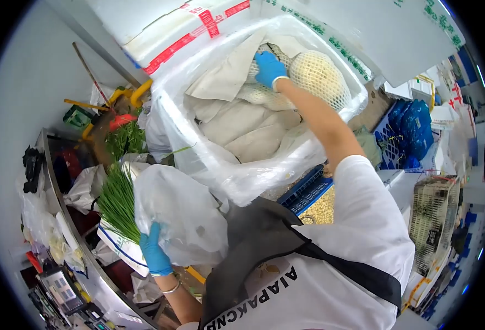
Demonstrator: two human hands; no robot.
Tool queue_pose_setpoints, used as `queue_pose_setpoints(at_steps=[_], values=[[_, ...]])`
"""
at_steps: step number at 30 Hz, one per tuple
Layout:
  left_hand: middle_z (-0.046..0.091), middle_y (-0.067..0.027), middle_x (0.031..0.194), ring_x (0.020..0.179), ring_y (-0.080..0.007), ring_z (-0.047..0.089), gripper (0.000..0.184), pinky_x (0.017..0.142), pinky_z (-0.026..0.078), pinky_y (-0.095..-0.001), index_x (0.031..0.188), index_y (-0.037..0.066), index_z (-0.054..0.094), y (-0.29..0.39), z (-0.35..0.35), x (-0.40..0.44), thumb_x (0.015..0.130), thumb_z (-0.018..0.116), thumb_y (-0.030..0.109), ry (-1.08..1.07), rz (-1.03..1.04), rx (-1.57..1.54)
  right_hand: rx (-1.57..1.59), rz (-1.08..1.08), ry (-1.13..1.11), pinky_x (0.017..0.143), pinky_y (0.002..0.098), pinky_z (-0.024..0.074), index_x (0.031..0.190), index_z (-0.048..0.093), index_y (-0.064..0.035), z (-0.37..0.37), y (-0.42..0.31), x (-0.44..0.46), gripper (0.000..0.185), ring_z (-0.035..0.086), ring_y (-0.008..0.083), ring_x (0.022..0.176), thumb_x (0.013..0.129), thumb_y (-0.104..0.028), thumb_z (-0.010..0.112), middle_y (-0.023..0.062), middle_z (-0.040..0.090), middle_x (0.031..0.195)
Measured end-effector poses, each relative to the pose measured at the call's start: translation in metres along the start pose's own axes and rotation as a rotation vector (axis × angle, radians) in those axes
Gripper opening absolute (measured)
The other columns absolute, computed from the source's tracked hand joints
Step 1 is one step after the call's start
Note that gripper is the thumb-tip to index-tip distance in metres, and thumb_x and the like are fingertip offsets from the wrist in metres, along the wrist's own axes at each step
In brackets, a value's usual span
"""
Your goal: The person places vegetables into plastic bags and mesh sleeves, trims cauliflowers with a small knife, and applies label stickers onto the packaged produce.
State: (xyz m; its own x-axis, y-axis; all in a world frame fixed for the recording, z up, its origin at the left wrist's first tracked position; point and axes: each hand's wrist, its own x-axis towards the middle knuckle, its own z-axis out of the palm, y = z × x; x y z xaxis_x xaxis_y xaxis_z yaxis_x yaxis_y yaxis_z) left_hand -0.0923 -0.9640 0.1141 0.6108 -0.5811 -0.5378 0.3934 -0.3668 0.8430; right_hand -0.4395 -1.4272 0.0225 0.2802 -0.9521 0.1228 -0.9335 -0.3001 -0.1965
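Note:
My right hand (270, 69), in a blue glove, reaches into a white foam box (171, 124) lined with clear plastic. Its fingers curl down onto foam-netted produce between paper wrapping and a large pale-yellow round piece (317, 77) in white foam netting; the fingertips are partly hidden. More pieces under greyish paper (242, 124) fill the rest of the box. Lower left, my left hand (154, 250), also gloved in blue, grips the edge of a translucent plastic bag (179, 212). What the bag holds, if anything, is unclear. Long green chives (116, 201) lie just beside that hand.
A blue crate (314, 190) and pale yellow sprouts (319, 206) are below the box. Blue plastic bags (416, 129) sit to the right, near a beige slatted crate (434, 220). A metal counter edge (83, 250) runs down the left. Large white foam boxes (358, 33) stand behind.

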Motion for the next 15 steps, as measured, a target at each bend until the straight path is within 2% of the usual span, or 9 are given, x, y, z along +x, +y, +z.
queue_pose_setpoints(at_steps=[4, 5, 7, 8, 10, 13, 14, 15], values=[[0.066, -0.0056, 0.098, 0.08, -0.0161, 0.064, 0.033, 0.066, 0.052, -0.0271, 0.116, 0.003, 0.06, 0.012, -0.037, 0.011, 0.088, 0.065, 0.019, 0.106, 0.069, -0.05, 0.435, -0.071, 0.017, 0.101, 0.0365, 0.0417, 0.137, 0.046, -0.0087, -0.069, 0.028, -0.015, 0.073, 0.052, 0.0311, 0.12, 0.072, -0.03, 0.073, 0.0171, 0.052, 0.132], [0.065, -0.0069, 0.102, 0.084, -0.0173, 0.063, 0.035, 0.069, 0.053, -0.029, 0.118, 0.001, 0.059, 0.008, -0.053, 0.019, 0.088, 0.065, 0.019, 0.123, 0.08, -0.084, 0.602, -0.018, -0.041, 0.098, 0.0345, 0.0446, 0.136, 0.046, -0.0036, -0.098, 0.025, -0.028, 0.071, 0.056, 0.0261, 0.115, 0.074, -0.027, 0.073, 0.0184, 0.057, 0.126], [0.065, -0.0074, 0.103, 0.086, -0.0177, 0.063, 0.035, 0.071, 0.053, -0.0302, 0.118, 0.0, 0.059, 0.002, -0.073, 0.029, 0.088, 0.065, 0.018, 0.13, 0.131, -0.165, 1.231, 0.021, -0.17, 0.093, 0.0307, 0.0487, 0.135, 0.043, 0.0053, -0.129, 0.025, -0.064, 0.061, 0.06, 0.0199, 0.106, 0.082, -0.016, 0.065, 0.0179, 0.058, 0.124], [0.064, -0.0076, 0.103, 0.087, -0.0179, 0.063, 0.035, 0.072, 0.053, -0.0308, 0.118, 0.0, 0.059, -0.001, -0.078, 0.033, 0.089, 0.064, 0.018, 0.127, 0.158, -0.209, 1.465, 0.061, -0.182, 0.093, 0.0328, 0.0504, 0.137, 0.041, 0.004, -0.145, 0.012, -0.087, 0.058, 0.061, 0.0225, 0.107, 0.084, -0.012, 0.059, 0.0171, 0.057, 0.125], [0.064, -0.0092, 0.103, 0.088, -0.0197, 0.063, 0.032, 0.076, 0.053, -0.0317, 0.115, -0.002, 0.06, -0.006, -0.085, 0.041, 0.089, 0.064, 0.017, 0.111, 0.149, -0.226, 1.719, 0.151, -0.129, 0.093, 0.0365, 0.0518, 0.139, 0.04, 0.0023, -0.152, 0.002, -0.13, 0.058, 0.061, 0.0254, 0.11, 0.085, -0.01, 0.055, 0.0177, 0.056, 0.127], [0.064, -0.0109, 0.102, 0.088, -0.0214, 0.063, 0.028, 0.077, 0.053, -0.033, 0.108, -0.004, 0.061, -0.018, -0.091, 0.054, 0.09, 0.063, 0.018, 0.042, 0.162, -0.223, 2.055, 0.182, -0.133, 0.093, 0.0407, 0.0523, 0.139, 0.041, -0.0013, -0.137, -0.013, -0.178, 0.057, 0.061, 0.0287, 0.109, 0.085, -0.014, 0.054, 0.0168, 0.056, 0.129], [0.064, -0.0126, 0.105, 0.088, -0.0221, 0.064, 0.027, 0.077, 0.053, -0.0328, 0.108, -0.004, 0.06, -0.02, -0.091, 0.058, 0.091, 0.062, 0.017, 0.0, 0.162, -0.196, 2.167, 0.179, -0.254, 0.093, 0.0415, 0.0524, 0.139, 0.042, -0.0024, -0.121, -0.009, -0.185, 0.057, 0.061, 0.0293, 0.109, 0.086, -0.016, 0.055, 0.0163, 0.057, 0.128], [0.063, -0.0136, 0.108, 0.09, -0.023, 0.065, 0.028, 0.077, 0.053, -0.0329, 0.11, -0.004, 0.059, -0.019, -0.09, 0.061, 0.092, 0.061, 0.018, -0.051, 0.166, -0.181, 2.202, 0.241, -0.219, 0.093, 0.0416, 0.0523, 0.139, 0.042, -0.0026, -0.119, -0.03, -0.197, 0.057, 0.061, 0.0294, 0.109, 0.086, -0.016, 0.055, 0.0164, 0.057, 0.128]])
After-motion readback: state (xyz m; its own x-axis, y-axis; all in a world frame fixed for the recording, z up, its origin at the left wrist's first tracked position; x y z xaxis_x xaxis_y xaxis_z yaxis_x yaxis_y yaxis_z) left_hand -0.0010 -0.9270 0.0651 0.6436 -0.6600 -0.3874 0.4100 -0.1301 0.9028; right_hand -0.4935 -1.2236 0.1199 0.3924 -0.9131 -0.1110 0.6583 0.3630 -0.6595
